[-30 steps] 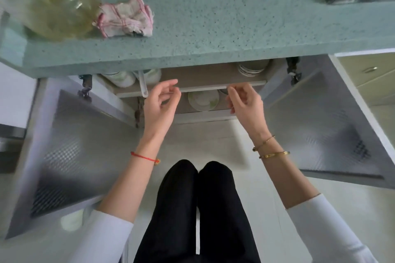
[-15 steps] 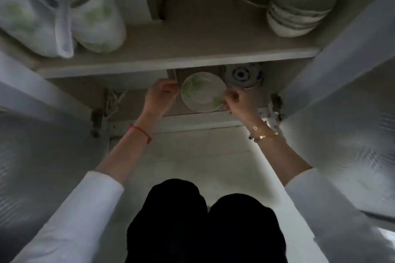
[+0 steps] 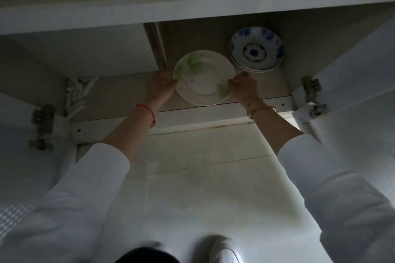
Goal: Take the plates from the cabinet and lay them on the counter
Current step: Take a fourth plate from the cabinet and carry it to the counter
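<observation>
The left hand [image 3: 160, 85] and right hand [image 3: 242, 86] pinch opposite rims of a round white green-leafed plate [image 3: 202, 79]. It sits low in the open cabinet [image 3: 213, 113], beside stacked blue-patterned bowls [image 3: 256, 49].

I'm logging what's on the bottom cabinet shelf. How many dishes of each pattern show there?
Green-patterned plate, held by left hand and right hand: 1
Blue-patterned dishes, stacked: at least 2, exact count unclear
Total: at least 3
</observation>
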`<state>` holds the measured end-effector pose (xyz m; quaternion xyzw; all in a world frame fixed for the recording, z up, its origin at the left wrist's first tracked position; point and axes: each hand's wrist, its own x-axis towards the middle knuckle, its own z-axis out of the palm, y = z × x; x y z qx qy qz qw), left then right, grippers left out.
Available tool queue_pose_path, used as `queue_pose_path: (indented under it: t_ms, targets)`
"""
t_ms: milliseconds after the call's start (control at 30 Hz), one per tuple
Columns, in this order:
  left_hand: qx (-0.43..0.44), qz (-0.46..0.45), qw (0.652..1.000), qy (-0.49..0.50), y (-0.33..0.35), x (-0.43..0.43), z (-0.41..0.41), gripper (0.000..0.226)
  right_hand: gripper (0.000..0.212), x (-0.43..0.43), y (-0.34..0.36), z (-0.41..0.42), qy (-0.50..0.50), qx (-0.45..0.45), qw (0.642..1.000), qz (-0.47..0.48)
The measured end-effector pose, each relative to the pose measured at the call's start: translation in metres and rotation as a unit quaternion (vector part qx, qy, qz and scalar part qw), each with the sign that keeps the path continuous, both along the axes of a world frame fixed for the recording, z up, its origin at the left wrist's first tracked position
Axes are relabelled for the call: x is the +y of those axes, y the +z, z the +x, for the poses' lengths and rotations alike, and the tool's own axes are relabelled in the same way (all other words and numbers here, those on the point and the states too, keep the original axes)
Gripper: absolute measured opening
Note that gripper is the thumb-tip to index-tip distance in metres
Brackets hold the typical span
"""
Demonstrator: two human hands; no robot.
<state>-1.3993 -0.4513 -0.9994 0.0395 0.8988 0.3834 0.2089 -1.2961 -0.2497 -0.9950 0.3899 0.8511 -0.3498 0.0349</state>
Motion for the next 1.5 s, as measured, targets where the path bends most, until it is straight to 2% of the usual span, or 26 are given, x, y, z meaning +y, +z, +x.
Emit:
queue_pose_path:
  t_ms: [100, 400, 500, 600, 700, 867, 1000, 1100, 1200, 1333, 1500]
  targets:
    - [-0.010, -0.002, 1.000, 0.008, -0.012, 0.009, -0.013, 0.031, 0.046, 0.008, -0.015, -0.009, -0.023, -0.028, 0.999, 0.020]
    - [0.000, -0.026, 0.999, -0.046, -0.019, 0.025, -0.024, 0.042, 0.043, 0.014, -0.024, -0.021, -0.061, -0.014, 0.998, -0.027]
    - [0.015, 0.014, 1.000, -0.020, -0.018, 0.019, -0.014, 0.046, 0.043, 0.013, -0.024, -0.009, -0.064, 0.003, 0.997, -0.043]
    - [0.028, 0.036, 0.999, -0.018, -0.003, 0.008, 0.001, 0.049, 0.034, 0.008, -0.012, 0.013, -0.093, 0.043, 0.991, -0.089]
    - [0.030, 0.008, 0.999, -0.034, 0.021, -0.004, 0.022, 0.047, 0.027, -0.002, 0.012, 0.040, -0.095, 0.042, 0.990, -0.096]
    - [-0.048, 0.024, 0.999, 0.010, 0.100, -0.031, 0.081, 0.043, 0.024, -0.032, 0.088, 0.097, -0.108, 0.033, 0.986, -0.124]
    - [-0.048, -0.028, 0.998, -0.003, 0.190, -0.051, 0.123, 0.051, 0.025, -0.054, 0.179, 0.144, -0.119, 0.038, 0.982, -0.142]
    - [-0.045, -0.047, 0.997, -0.038, 0.257, -0.061, 0.149, 0.041, 0.024, -0.069, 0.246, 0.174, -0.132, 0.047, 0.978, -0.156]
    - [-0.032, -0.028, 0.998, -0.035, 0.336, -0.071, 0.177, 0.031, 0.024, -0.084, 0.325, 0.206, -0.160, 0.057, 0.974, -0.153]
    - [-0.052, 0.041, 0.997, -0.030, 0.425, -0.089, 0.209, 0.057, 0.025, -0.101, 0.416, 0.242, -0.178, 0.056, 0.967, -0.174]
    - [-0.034, 0.053, 0.996, -0.057, 0.541, -0.108, 0.230, 0.062, 0.022, -0.124, 0.540, 0.275, -0.200, 0.098, 0.962, -0.159]
